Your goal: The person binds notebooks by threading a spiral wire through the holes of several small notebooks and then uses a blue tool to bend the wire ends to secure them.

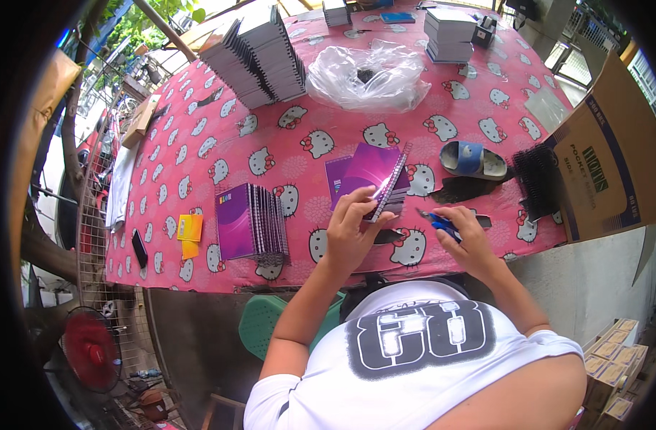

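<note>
My left hand is closed on a purple spiral notebook by its coil edge, over other purple notebooks near the middle of the table's near edge. My right hand grips blue-handled pliers, their tip apart from the coil. Leftward stands a purple notebook stack, then yellow packs, and a black phone by the near left corner. A blue slipper lies to my right; black binding coils meet a cardboard box at the right edge. Toward the far edge sits a clear plastic bag.
</note>
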Demonstrator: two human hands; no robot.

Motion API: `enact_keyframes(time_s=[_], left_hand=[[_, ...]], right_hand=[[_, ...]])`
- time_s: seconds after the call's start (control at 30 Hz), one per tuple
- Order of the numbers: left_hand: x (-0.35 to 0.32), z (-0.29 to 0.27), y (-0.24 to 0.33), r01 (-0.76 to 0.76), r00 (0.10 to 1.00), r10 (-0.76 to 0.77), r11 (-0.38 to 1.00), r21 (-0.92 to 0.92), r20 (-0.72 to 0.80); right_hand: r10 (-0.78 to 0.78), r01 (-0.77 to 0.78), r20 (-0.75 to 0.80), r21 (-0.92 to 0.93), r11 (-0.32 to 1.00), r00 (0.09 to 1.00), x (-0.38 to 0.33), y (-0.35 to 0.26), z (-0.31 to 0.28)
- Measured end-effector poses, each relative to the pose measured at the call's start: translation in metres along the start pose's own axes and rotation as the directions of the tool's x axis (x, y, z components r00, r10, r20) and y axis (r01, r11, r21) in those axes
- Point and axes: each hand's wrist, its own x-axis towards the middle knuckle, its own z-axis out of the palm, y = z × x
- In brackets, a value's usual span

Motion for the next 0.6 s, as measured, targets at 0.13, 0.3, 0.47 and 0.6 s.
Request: enact_keyframes(time_s=[0.13, 0.3, 0.47, 0.6], left_hand=[[0.002, -0.007, -0.005, -0.143, 0.977, 0.120, 0.981, 0.127, 0.178], [0.005, -0.001, -0.001, -0.109, 0.994, 0.111, 0.989, 0.098, -0.015], [0.002, 0.006, 0.001, -0.074, 0.997, 0.077, 0.990, 0.123, -0.023], [0.003, 0.011, 0.007, -0.027, 0.998, 0.035, 0.987, 0.158, -0.049]], right_hand=[[-0.139, 0.139, 0.028, 0.010, 0.990, 0.990, 0.016, -0.027, -0.002], [-0.176, 0.178, 0.054, -0.037, 0.983, 0.983, 0.021, -0.031, 0.000], [-0.275, 0.267, -0.007, -0.209, 0.941, 0.962, 0.020, -0.037, 0.004], [-0.260, 0.246, -0.012, -0.283, 0.927, 0.966, 0.021, -0.044, 0.001]])
